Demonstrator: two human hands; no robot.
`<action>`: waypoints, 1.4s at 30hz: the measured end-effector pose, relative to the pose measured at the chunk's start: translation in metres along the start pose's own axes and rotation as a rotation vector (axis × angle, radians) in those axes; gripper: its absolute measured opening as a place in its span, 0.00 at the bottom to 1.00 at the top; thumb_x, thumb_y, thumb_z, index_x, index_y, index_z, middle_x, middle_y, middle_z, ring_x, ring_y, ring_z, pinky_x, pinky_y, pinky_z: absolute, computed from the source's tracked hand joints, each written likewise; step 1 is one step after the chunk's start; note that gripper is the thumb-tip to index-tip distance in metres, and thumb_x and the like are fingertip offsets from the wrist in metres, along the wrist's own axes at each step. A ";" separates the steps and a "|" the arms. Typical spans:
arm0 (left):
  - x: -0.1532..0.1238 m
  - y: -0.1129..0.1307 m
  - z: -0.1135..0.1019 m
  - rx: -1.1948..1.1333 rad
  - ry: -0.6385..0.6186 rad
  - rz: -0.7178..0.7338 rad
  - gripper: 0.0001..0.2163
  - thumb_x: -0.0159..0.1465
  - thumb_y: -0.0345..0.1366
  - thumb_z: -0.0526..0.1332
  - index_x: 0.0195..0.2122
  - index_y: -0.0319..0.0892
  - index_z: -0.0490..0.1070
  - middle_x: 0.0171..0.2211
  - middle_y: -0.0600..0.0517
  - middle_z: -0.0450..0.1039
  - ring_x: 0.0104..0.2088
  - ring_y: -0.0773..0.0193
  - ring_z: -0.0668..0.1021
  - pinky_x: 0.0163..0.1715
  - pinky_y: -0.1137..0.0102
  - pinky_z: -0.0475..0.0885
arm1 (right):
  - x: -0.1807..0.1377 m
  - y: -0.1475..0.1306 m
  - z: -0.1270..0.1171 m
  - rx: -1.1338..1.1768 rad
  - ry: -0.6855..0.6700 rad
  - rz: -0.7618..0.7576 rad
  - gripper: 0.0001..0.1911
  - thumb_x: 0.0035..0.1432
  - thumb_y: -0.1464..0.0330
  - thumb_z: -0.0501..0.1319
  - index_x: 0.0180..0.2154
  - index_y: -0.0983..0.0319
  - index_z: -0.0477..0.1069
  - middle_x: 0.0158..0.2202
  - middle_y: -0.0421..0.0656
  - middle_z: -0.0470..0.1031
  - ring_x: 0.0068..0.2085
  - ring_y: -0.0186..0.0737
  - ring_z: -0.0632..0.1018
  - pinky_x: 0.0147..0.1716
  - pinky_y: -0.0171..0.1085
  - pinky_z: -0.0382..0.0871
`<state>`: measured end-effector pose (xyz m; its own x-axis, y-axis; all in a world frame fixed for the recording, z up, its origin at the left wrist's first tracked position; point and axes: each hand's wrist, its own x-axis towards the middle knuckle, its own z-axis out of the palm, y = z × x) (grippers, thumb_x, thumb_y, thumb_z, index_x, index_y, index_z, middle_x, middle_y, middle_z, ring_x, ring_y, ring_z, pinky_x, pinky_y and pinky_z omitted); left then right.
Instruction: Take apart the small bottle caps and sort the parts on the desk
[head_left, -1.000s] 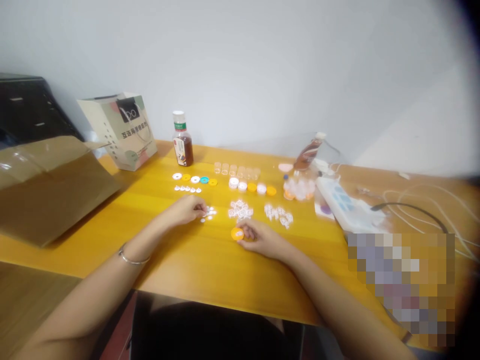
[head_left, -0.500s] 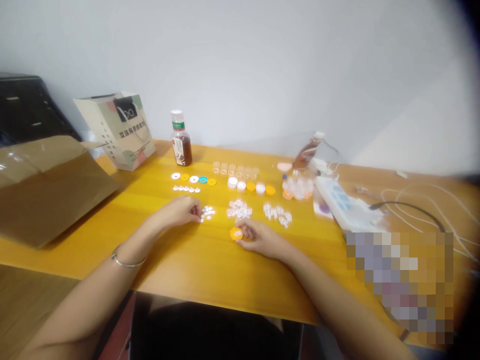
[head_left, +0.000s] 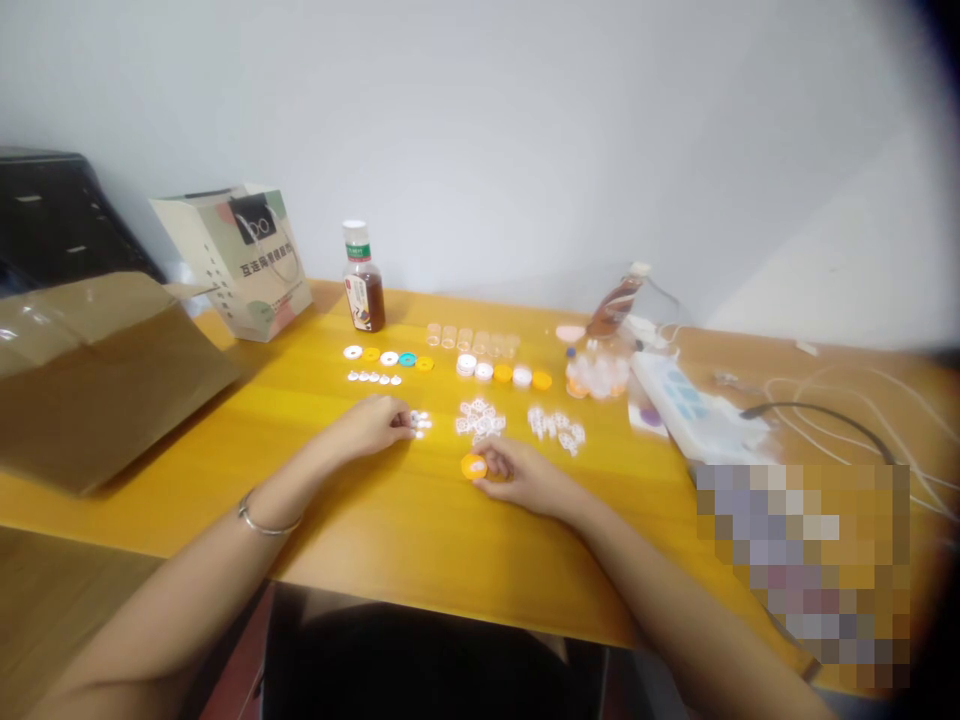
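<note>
My right hand (head_left: 525, 478) pinches a round orange cap (head_left: 471, 466) just above the table, with a small pale spot showing on its face. Over the small white discs (head_left: 421, 424) reaches my left hand (head_left: 381, 424), fingers closed together at the edge of the pile; whatever is between the fingertips is hidden. Beyond my right hand lies a heap of white openwork pieces (head_left: 480, 416), and a second group of white pieces (head_left: 555, 428) is to its right. Behind my left hand, a row of small white pieces (head_left: 374, 378) sits in front of coloured discs (head_left: 407, 359).
Further back stand clear little cups (head_left: 465, 340), white and orange caps (head_left: 503, 373) and a dark drink bottle (head_left: 364, 285). On the left are a cardboard box (head_left: 97, 390) and a paper bag (head_left: 247, 270). To the right lie a cluster of clear containers (head_left: 597, 374), a power strip (head_left: 679, 400) and cables.
My left hand has shifted slightly right, farther over the small white discs, covering more of them. My right hand keeps the orange cap in the same place.
</note>
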<state>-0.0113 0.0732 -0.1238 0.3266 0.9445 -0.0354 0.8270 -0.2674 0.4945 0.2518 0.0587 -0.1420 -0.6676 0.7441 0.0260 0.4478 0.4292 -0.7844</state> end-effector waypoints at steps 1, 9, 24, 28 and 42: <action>0.000 0.002 0.000 -0.005 0.009 0.023 0.08 0.55 0.39 0.58 0.29 0.40 0.72 0.27 0.51 0.75 0.27 0.64 0.73 0.27 0.73 0.63 | 0.000 0.000 0.000 -0.001 -0.001 -0.001 0.11 0.49 0.67 0.60 0.38 0.61 0.65 0.25 0.35 0.59 0.26 0.30 0.63 0.26 0.31 0.59; -0.008 0.044 0.025 -0.060 0.093 0.460 0.07 0.62 0.36 0.54 0.37 0.41 0.69 0.34 0.50 0.70 0.36 0.65 0.72 0.38 0.70 0.65 | 0.002 0.002 0.002 0.002 -0.010 0.005 0.11 0.50 0.65 0.59 0.37 0.61 0.65 0.24 0.35 0.58 0.25 0.30 0.62 0.24 0.31 0.57; 0.000 0.056 0.061 0.072 0.170 0.509 0.07 0.63 0.35 0.55 0.36 0.41 0.70 0.33 0.50 0.70 0.34 0.64 0.72 0.34 0.71 0.65 | 0.004 -0.001 0.003 -0.003 0.018 0.066 0.11 0.49 0.64 0.62 0.33 0.62 0.65 0.22 0.33 0.56 0.23 0.29 0.60 0.22 0.30 0.53; -0.001 0.058 0.061 0.210 0.207 0.515 0.07 0.63 0.37 0.55 0.34 0.41 0.71 0.31 0.51 0.71 0.33 0.64 0.73 0.32 0.71 0.63 | 0.005 0.000 0.003 0.009 0.021 0.079 0.11 0.49 0.64 0.62 0.33 0.63 0.64 0.21 0.33 0.56 0.23 0.28 0.59 0.21 0.30 0.52; 0.004 0.052 0.063 0.503 0.389 0.723 0.14 0.66 0.37 0.49 0.29 0.40 0.70 0.27 0.53 0.72 0.29 0.66 0.72 0.30 0.68 0.57 | 0.005 0.000 0.004 0.010 0.037 0.064 0.12 0.49 0.62 0.62 0.33 0.62 0.66 0.21 0.33 0.56 0.21 0.28 0.59 0.21 0.30 0.52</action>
<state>0.0621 0.0508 -0.1527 0.7347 0.4924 0.4667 0.6143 -0.7748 -0.1496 0.2460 0.0606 -0.1443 -0.6151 0.7885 -0.0018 0.4830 0.3750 -0.7913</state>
